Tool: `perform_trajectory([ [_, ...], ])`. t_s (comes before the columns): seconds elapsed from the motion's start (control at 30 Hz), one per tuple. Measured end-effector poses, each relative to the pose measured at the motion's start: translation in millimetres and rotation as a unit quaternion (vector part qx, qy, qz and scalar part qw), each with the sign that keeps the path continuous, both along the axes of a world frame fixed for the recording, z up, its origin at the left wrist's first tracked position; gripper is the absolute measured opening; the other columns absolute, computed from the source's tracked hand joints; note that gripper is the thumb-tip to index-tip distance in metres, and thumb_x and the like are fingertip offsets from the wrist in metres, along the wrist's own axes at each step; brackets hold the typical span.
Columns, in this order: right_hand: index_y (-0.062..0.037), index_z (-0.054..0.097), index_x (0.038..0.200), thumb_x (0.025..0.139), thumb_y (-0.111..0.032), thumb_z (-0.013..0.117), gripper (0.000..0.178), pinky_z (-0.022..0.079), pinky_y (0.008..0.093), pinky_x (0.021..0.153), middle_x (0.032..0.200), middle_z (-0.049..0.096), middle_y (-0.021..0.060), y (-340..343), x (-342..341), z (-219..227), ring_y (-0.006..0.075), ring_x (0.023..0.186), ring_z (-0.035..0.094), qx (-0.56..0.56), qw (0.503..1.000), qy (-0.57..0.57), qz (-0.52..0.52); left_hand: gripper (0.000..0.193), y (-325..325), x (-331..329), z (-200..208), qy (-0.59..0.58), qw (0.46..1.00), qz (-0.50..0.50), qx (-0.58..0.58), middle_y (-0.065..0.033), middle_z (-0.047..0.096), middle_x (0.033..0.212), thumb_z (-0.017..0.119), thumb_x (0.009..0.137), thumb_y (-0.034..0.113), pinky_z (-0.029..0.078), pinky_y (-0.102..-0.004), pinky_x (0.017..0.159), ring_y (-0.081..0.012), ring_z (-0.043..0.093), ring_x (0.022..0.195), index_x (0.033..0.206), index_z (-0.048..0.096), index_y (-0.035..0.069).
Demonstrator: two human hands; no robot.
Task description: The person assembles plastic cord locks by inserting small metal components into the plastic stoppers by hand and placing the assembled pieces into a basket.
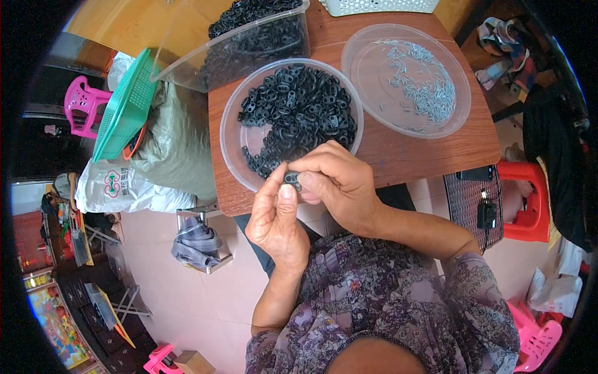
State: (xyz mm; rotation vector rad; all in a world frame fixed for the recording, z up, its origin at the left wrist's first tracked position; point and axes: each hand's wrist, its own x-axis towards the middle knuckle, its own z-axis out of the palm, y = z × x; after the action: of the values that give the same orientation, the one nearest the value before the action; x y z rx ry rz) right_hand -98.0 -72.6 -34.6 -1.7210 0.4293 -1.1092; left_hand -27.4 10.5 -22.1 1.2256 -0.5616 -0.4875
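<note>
A small black oval plastic piece with holes [291, 179] sits between the fingertips of both hands, just over the near edge of a round clear tub [227, 140]. My left hand [277, 227] pinches it from the left, thumb upright. From the right, my right hand [342, 187] grips it between thumb and curled fingers. Many similar black pieces [299, 103] fill most of the tub. To its right, a round clear lid [367, 78] holds a scatter of small silvery pins [430, 90]. Whether a pin is in my fingers cannot be made out.
A rectangular clear bin [187, 68] of black pieces stands at the back left of the wooden table [398, 159]. Behind is a white basket [380, 6]. Sacks [177, 140] and a green basket [124, 106] stand left; a red stool [539, 202] stands right.
</note>
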Motion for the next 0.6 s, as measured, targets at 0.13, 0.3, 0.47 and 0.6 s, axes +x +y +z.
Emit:
perform_trajectory([
  [0.13,-0.0009,0.059,0.085,0.074,-0.003,0.055,0.013,0.042,0.0345,0.065,0.074,0.055,0.0091,2.4,1.5,0.8,0.0257,0.072,0.050,0.056,0.998,-0.001,0.005,0.029,-0.9,-1.2,-3.5,-0.002,1.000,0.015,-0.003,-0.0111,0.060,0.094,0.057,0.082,0.003,0.046,-0.0230,0.073,-0.0126,0.056,0.080,0.108,0.053,-0.011],
  [0.3,-0.0009,0.059,0.086,0.073,-0.003,0.056,0.014,0.042,0.0350,0.065,0.076,0.055,0.0095,0.0,-0.4,0.5,0.0260,0.073,0.050,0.003,1.000,0.012,-0.001,0.028,-0.7,-0.7,-6.2,0.004,1.000,0.018,0.010,-0.0104,0.060,0.092,0.055,0.084,0.005,0.047,-0.0225,0.070,-0.0116,0.056,0.077,0.108,0.053,-0.009],
  [0.47,-0.0003,0.058,0.088,0.071,-0.005,0.059,0.018,0.041,0.0356,0.066,0.081,0.055,0.0102,1.4,-1.9,2.9,0.0273,0.075,0.049,-0.072,0.997,0.028,-0.018,0.028,-1.6,-4.0,-1.1,0.054,0.998,0.009,-0.007,-0.0099,0.059,0.095,0.054,0.085,0.007,0.047,-0.0223,0.068,-0.0110,0.055,0.076,0.108,0.052,-0.008],
  [0.6,-0.0001,0.058,0.088,0.070,-0.005,0.061,0.019,0.041,0.0354,0.066,0.082,0.054,0.0102,-1.1,-2.4,4.0,0.0276,0.074,0.048,-0.112,0.993,0.013,-0.030,0.030,-0.9,-4.2,0.8,0.064,0.998,-0.003,-0.024,-0.0098,0.058,0.097,0.055,0.086,0.010,0.047,-0.0221,0.069,-0.0107,0.055,0.078,0.109,0.051,-0.008],
])
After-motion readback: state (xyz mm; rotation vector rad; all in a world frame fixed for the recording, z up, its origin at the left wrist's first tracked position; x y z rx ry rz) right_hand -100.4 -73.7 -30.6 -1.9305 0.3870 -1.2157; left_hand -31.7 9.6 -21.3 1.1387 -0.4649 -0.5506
